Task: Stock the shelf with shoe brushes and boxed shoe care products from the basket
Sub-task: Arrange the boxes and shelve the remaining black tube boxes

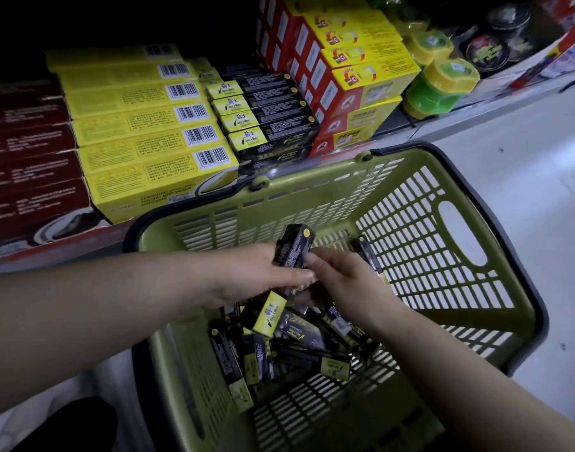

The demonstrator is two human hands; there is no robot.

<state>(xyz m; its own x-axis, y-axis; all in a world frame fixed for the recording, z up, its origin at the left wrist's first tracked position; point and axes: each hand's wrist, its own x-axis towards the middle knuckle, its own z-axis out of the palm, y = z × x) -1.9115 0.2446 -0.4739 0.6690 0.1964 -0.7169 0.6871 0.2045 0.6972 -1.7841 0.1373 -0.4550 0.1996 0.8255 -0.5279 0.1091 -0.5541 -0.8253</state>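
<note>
While left hand (269, 275) and right hand (343, 283) clutch a slim black-yellow cardboard box (295, 247) above green plastic basket (312, 199), it seems light, stiff. Grip long sides.

Dim overall, near black at upper left above the dark red cardboard boxes (28, 151). Brighter at right on the pale grey floor (524, 177). Strong wide-angle bending toward the edges. Soft, murky detail among the small black-and-yellow boxes (266, 314) low in the olive-green slotted plastic basket (312, 190).

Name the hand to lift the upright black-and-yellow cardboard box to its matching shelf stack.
Left. The left hand grips the black-and-yellow cardboard box, and the matching shelf stack lies ahead of it.
</note>
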